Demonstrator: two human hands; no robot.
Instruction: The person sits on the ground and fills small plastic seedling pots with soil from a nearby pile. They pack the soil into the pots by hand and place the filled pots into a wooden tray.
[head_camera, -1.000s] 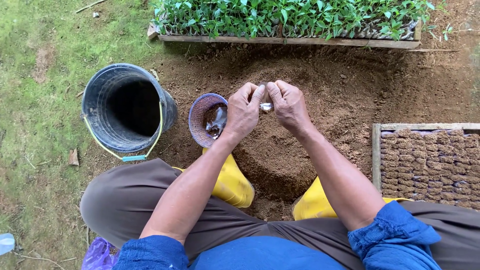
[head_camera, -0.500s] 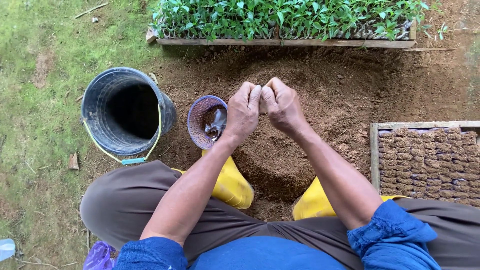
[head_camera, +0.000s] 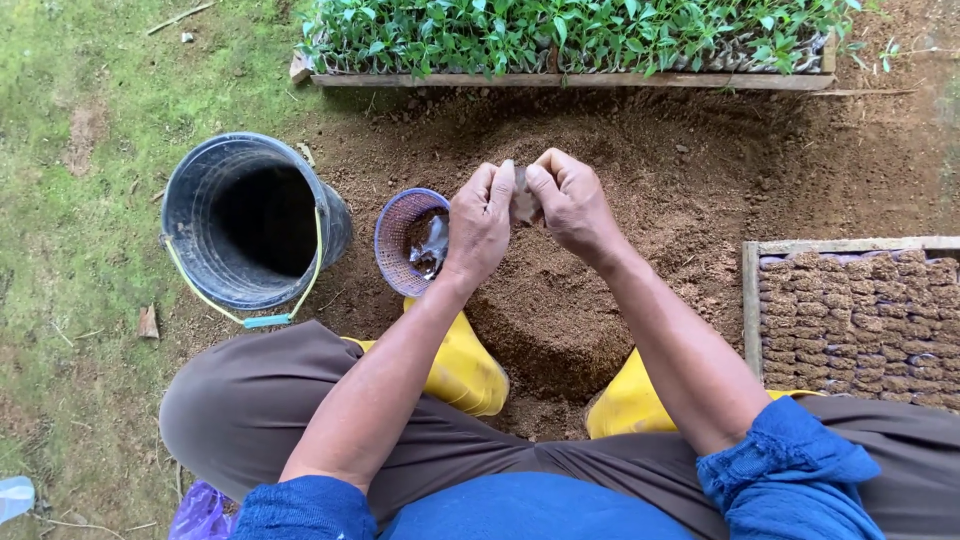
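Here our left hand (head_camera: 478, 228) and right hand (head_camera: 573, 205) pinch small clear bag (head_camera: 522, 203) with fingertips, over soil heap (head_camera: 560, 300); purple basket (head_camera: 398, 243) just left of heap.

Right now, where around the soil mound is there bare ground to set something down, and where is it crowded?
Free: the grass left of the black bucket, and the loose soil between the seedling tray and the frame of filled soil bags. Crowded: the bucket, purple basket, both hands and yellow boots sit close together.
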